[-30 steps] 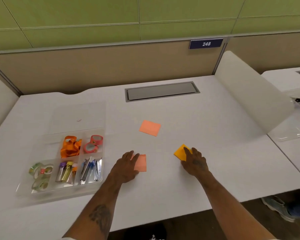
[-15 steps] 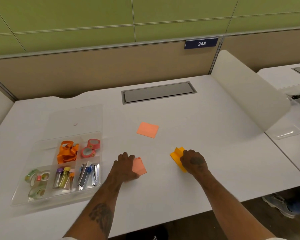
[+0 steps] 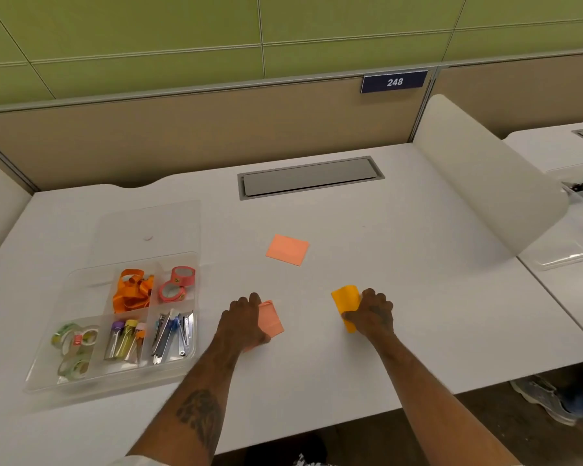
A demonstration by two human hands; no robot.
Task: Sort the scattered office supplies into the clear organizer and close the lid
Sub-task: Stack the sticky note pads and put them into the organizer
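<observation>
Left hand (image 3: pixel 243 322) hides half the pink pad (image 3: pixel 270 319).

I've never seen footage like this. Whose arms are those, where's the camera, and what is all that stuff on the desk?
No machine here: a person wears a camera on the head, looking down at their own bare arms. The left hand grips a salmon-pink pad of sticky notes, and the right hand grips a yellow-orange pad, bending it up off the white desk. A third, salmon-pink pad lies untouched farther back. On the left sits a clear organizer with its lid open; its compartments hold an orange ribbon, pink tape rolls, clear tape rolls, small capped tubes and metal clips.
</observation>
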